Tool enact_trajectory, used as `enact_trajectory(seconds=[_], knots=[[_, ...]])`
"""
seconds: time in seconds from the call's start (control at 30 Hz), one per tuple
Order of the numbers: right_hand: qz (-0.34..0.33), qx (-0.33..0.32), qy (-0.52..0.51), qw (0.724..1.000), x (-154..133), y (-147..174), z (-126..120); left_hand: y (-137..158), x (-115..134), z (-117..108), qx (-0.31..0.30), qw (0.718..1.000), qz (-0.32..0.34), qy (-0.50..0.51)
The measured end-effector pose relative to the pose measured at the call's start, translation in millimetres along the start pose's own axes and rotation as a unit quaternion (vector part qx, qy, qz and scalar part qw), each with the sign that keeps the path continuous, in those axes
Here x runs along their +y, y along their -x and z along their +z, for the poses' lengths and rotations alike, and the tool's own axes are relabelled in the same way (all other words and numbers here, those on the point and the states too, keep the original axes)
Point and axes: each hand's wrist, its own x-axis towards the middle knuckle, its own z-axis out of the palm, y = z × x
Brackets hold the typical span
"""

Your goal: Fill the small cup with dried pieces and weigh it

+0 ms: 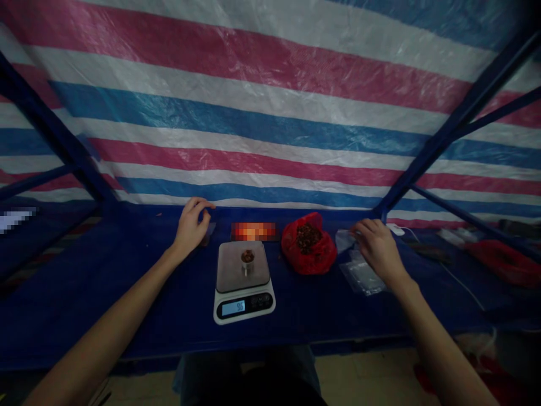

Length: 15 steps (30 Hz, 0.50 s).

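Note:
My right hand (378, 248) is closed at the fingertips on a small clear plastic bag (345, 239). Beneath that hand lies a pile of similar clear bags (364, 277). Over the table's far left part, my left hand (193, 226) is open, thumb and index finger curved apart. Just behind its fingers lies a small clear packet (209, 232), partly hidden, its contents unclear. A kitchen scale (228, 276) reading 9.6 carries a small metal cup (247, 264) filled with brown bits. Between scale and right hand, an open red plastic bag (291, 256) holds many dark brown dried pieces (308, 238).
A blurred orange screen or box (253, 231) lies behind the scale. Blue metal posts (409, 169) rise on both sides before a striped tarp (262, 118). At right are a white cable (462, 285) and another red bag (502, 262).

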Motion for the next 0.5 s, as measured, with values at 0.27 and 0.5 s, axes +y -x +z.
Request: enact_trajectory(seconds=[0.27,0.5], knots=[[-0.113,0.137,-0.141,0.974,-135.0,-119.6,-80.1,-72.5,140.5,-37.5,-0.248,0.939,0.190,0.143],[-0.115,0.133,-0.274,0.945,-182.5,-185.4,-52.5,-106.3,138.1,-47.2,-0.141,0.970,0.151,0.128]])
